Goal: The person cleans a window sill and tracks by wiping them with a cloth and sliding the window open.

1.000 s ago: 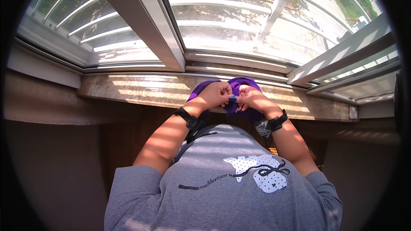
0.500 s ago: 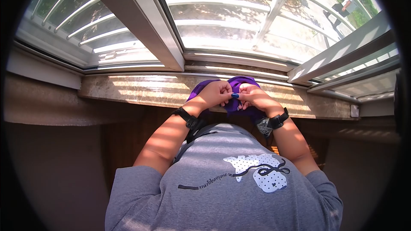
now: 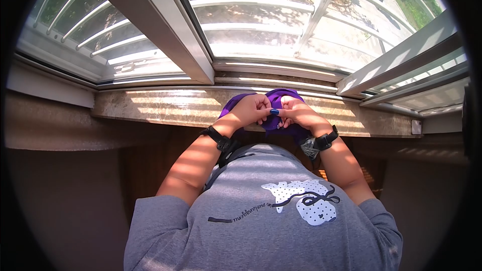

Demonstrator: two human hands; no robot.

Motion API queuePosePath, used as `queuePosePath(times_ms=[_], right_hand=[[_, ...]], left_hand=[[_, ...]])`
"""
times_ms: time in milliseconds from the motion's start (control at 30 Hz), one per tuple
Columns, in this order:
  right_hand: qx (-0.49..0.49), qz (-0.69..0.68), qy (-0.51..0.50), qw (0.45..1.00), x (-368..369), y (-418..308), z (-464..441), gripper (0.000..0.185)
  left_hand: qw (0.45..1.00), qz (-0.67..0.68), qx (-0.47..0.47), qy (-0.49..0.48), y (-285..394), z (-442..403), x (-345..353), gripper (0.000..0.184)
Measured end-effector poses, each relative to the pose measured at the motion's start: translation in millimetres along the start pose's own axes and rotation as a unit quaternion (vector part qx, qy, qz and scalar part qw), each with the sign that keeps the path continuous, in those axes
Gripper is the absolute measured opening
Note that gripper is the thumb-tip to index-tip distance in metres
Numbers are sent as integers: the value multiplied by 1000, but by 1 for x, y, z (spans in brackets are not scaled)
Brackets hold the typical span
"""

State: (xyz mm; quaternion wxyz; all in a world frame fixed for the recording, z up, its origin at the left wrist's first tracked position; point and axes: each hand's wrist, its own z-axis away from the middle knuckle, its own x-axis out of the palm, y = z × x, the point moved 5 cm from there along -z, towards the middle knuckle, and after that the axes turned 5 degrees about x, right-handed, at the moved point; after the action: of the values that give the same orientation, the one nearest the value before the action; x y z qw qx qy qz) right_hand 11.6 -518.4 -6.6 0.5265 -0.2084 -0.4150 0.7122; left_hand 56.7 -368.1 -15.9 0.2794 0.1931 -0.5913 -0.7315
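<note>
A bundle of purple cloth lies bunched under and between my two hands at the windowsill's front edge. My left hand is closed, thumb and fingers pinching a fold of it. Facing it, my right hand is closed on the cloth too, its thumb pointing at the left fingertips. A shiny dark blue spot, apparently a painted nail, shows where the thumbs meet. Some of the cloth hangs below the hands; the exact part pinched is hidden by the fingers. Beside my right wrist is a silvery, crinkled-looking item.
The stone windowsill runs across in front of me, striped with sunlight. Beyond it are window frames and white bars. A small pale object sits at the sill's right end. Curtains hang at the left.
My hands and the purple cloth stay almost still. Outside, the walking person has moved up toward the top of the view. The camera view has shifted slightly.
</note>
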Motion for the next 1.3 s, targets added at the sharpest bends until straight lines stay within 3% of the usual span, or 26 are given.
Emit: queuePosePath(times_ms=[1100,1300], right_hand=[[-3,-65,8,998,-3,8,-3,19],[-9,-128,125,984,-17,8,20,33]], left_hand=[[1000,1,8,4,-2,-2,2,11],[999,-45,16,22,7,-15,13,12]])
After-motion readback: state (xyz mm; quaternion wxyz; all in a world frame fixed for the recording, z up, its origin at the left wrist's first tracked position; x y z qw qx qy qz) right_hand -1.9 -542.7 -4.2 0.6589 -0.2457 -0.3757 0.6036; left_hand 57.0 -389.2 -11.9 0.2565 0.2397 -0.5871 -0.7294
